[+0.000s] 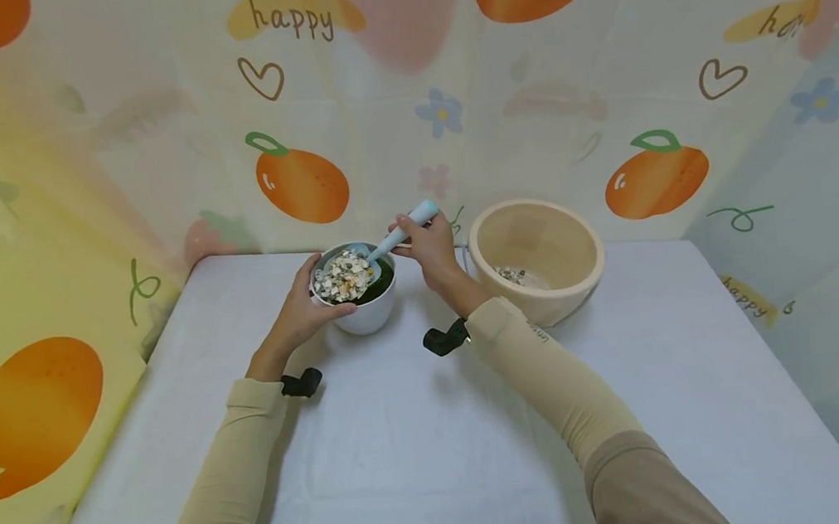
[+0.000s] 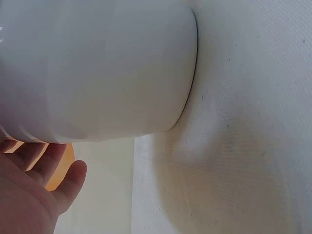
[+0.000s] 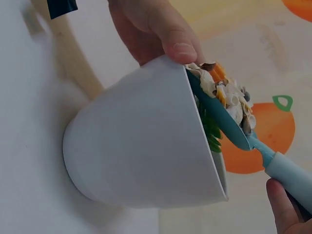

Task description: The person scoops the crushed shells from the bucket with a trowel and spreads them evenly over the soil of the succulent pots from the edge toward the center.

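A white flowerpot [image 1: 364, 318] stands upright on the table in the head view, dark green leaves [image 3: 210, 131] showing inside its mouth. My left hand [image 1: 305, 307] holds the pot from its left side, the thumb along the near rim. With my right hand [image 1: 432, 252] I grip the pale blue handle of a small garden trowel [image 3: 229, 122]. Its blade lies over the pot's mouth, heaped with small shells [image 1: 344, 275] in white, grey and orange. In the right wrist view the heap sits above the rim, and the blade hides part of the leaves.
A large cream planter bowl [image 1: 573, 303] stands just right of the right hand, with a few shell bits [image 1: 512, 275] at its bottom. The white table [image 1: 407, 463] meets a printed cloth backdrop [image 1: 411, 163] close behind the pot and bowl.
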`<action>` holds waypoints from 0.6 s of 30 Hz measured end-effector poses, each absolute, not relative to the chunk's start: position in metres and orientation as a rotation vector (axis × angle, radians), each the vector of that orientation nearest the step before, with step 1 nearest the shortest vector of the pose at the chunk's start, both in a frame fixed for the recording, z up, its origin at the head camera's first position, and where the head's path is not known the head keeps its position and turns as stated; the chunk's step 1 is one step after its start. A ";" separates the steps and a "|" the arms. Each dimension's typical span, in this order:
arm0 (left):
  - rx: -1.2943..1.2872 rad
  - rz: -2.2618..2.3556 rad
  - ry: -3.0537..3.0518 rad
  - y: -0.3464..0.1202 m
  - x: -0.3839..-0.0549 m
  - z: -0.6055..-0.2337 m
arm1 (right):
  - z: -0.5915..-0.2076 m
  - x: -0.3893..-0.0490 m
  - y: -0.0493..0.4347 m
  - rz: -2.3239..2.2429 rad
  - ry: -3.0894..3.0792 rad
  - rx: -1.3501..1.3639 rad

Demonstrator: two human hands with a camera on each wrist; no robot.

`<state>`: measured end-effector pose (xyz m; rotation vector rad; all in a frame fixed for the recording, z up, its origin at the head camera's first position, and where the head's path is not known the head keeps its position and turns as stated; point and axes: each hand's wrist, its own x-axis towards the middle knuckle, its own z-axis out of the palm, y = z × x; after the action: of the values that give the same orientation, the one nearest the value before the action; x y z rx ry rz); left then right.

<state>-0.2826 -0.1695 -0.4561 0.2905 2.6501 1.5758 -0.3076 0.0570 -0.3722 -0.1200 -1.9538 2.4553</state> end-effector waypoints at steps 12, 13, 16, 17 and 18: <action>0.286 1.541 2.658 -0.169 -0.282 -0.456 | -0.368 -0.311 0.065 2.442 -1.927 -0.128; 0.285 1.541 2.659 -0.169 -0.282 -0.456 | -0.368 -0.311 0.066 2.440 -1.919 -0.121; 0.281 1.542 2.659 -0.169 -0.282 -0.456 | -0.369 -0.310 0.065 2.429 -1.891 -0.077; 0.280 1.544 2.657 -0.169 -0.282 -0.456 | -0.370 -0.310 0.064 2.422 -1.888 -0.058; 0.280 1.544 2.659 -0.169 -0.282 -0.456 | -0.371 -0.309 0.063 2.415 -1.887 -0.036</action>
<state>-0.2817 -0.1693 -0.4563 0.2803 2.6589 1.5442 -0.3092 0.0628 -0.3708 -0.0363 -1.8870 2.4148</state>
